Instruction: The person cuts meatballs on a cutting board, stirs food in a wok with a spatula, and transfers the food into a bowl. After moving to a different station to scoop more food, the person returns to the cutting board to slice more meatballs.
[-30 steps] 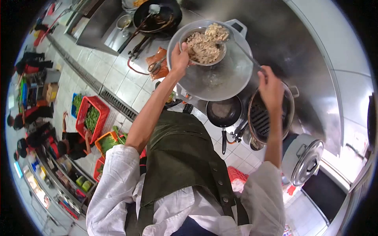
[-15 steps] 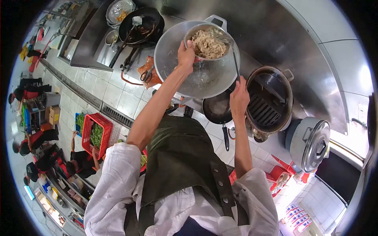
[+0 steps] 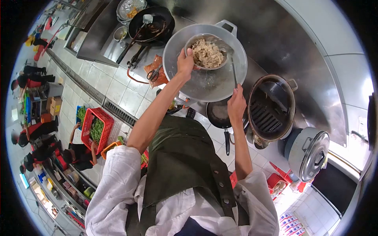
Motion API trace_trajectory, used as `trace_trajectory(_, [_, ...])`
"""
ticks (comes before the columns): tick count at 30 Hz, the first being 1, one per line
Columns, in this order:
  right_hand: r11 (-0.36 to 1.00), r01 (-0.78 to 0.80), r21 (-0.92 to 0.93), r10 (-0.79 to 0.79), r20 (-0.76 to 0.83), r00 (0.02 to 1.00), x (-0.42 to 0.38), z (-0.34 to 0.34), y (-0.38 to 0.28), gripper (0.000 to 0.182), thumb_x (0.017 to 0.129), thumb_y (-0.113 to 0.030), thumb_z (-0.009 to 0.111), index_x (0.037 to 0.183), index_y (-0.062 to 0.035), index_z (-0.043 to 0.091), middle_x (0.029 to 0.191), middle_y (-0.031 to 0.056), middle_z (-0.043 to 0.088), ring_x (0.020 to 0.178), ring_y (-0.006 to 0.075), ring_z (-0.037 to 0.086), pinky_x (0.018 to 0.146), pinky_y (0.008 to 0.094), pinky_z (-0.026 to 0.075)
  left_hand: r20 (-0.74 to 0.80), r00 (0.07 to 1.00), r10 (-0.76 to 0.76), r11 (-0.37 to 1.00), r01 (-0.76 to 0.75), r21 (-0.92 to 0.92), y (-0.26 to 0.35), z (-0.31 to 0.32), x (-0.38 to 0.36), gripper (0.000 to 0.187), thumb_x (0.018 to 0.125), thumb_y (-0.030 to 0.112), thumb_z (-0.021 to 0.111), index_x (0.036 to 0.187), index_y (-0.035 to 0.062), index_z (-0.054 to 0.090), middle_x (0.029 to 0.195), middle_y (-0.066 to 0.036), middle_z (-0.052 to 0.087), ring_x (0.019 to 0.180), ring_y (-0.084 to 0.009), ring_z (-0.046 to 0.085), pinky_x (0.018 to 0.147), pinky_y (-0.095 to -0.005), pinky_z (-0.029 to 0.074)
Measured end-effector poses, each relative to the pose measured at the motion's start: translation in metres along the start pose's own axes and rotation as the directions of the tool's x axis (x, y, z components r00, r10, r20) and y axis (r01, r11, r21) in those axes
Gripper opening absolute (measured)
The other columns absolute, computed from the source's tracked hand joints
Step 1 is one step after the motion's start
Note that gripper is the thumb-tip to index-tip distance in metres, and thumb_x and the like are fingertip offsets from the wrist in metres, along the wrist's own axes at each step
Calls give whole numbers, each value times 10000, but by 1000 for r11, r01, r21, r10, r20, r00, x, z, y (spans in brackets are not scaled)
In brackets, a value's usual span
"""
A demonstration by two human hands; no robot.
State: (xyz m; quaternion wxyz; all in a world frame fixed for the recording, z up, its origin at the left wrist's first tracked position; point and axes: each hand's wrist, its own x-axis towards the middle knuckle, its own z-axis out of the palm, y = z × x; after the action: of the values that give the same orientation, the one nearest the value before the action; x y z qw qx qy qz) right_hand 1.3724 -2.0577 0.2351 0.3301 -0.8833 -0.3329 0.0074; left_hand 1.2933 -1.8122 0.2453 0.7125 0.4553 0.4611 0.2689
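Observation:
My left hand (image 3: 186, 62) is closed on the left rim of a round metal bowl (image 3: 190, 40). Pale, shredded-looking food (image 3: 207, 53) fills much of the bowl. Beneath the bowl stands a wide grey metal pot (image 3: 171, 74), with a little liquid on its bottom. My right hand (image 3: 236, 104), lower and to the right, grips the handle of a long-handled metal utensil (image 3: 234, 70). That utensil reaches up to the right side of the bowl, where its head overlaps the rim beside the food.
Right of the big pot stands a browned pot (image 3: 292, 106) with a slotted rack inside; beyond is a lidded pot (image 3: 311, 155). A small frying pan (image 3: 217, 112) sits below. Upper left are a dark wok (image 3: 167, 23) and scissors (image 3: 154, 73). A co-worker (image 3: 80, 155) handles a red crate (image 3: 108, 129).
The view has shifted slightly. The bowl has moved left and a little nearer to me over the pot, and my right hand with the utensil has moved left too. Both grips stay the same.

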Motion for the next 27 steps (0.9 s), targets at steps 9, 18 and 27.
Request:
trace_trajectory(9, [990, 44, -135, -39, 37, 999, -8, 14, 2, 327, 971, -70, 518, 1297, -45, 506, 1042, 239, 683, 889, 440, 672, 687, 513, 539, -30, 1000, 5, 1000, -5, 1, 0, -19, -5, 371, 1070, 339, 426, 1306, 73, 530, 973, -91, 651, 624, -152, 641, 469, -287, 565])
trace_trajectory(18, [997, -14, -69, 17, 44, 999, -19, 21, 17, 317, 1021, -136, 472, 1327, -57, 493, 1035, 273, 665, 922, 477, 637, 742, 532, 493, -66, 996, 61, 998, -62, -13, -26, -46, 2, 372, 1060, 342, 451, 1298, 68, 534, 962, -91, 651, 613, -159, 653, 438, -288, 558])
trace_trajectory(27, [999, 38, 25, -40, 72, 997, -3, 9, 4, 332, 970, -72, 522, 1299, -21, 528, 1022, 258, 682, 938, 439, 661, 763, 506, 530, -11, 1000, 12, 999, -12, -32, -37, -71, 3, 411, 1051, 412, 460, 1354, 139, 510, 1022, -29, 665, 740, -103, 665, 500, -270, 580])
